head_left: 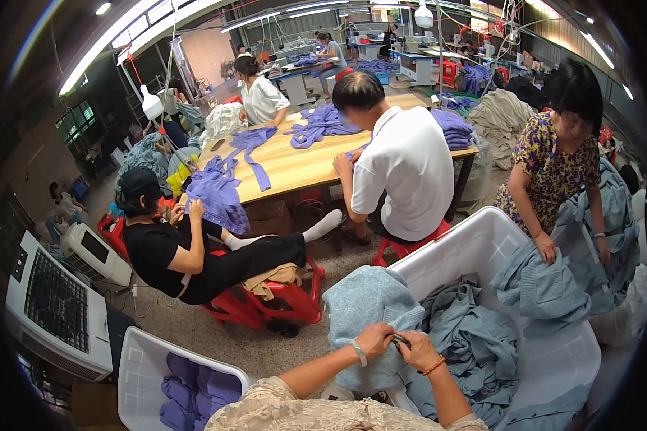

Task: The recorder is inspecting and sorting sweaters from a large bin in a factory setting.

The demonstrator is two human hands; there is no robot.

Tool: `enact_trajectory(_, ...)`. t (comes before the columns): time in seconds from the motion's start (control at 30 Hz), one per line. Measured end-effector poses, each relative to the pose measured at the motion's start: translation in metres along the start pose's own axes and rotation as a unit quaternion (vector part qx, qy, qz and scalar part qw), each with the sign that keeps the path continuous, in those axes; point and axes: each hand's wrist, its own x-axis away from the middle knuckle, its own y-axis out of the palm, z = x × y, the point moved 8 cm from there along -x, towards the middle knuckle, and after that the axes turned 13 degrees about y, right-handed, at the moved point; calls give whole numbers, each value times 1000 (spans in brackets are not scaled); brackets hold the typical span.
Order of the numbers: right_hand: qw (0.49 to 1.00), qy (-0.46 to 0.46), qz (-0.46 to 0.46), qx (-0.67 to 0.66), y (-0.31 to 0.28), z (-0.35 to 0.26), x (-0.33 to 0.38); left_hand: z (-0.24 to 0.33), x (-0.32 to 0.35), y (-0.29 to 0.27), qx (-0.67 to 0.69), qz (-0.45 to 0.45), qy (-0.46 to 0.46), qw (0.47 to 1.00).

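Observation:
A pale blue-grey knitted garment point(370, 298) hangs bunched in front of me, beside the rim of a large white bin point(474, 237). My left hand point(374, 340) is closed on its lower part, a pale bangle around the wrist. Close against it, my right hand point(419, 352), with a red bead bracelet, grips a small dark tool point(399, 338), perhaps thread snips; the fingers cover most of it. The tool touches or nearly touches the knit between my hands. More blue-grey garments point(474, 345) lie heaped in the bin.
At the right, a person in a patterned top point(553, 158) handles blue-grey garments over the bin's far rim. A white bin point(133, 373) with purple garments stands lower left. Ahead, people sit around a wooden table point(302, 161); one rests legs on red stools point(305, 291). Air coolers point(57, 309) stand left.

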Motion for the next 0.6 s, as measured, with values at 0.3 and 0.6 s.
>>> enact_trajectory(0.3,1000,-26,2,8,12,-2,15,11,24,-5,5,76,-1,997)
enact_trajectory(0.6,999,32,4,-10,2,-22,21,28,34,-37,37,39,21,998)
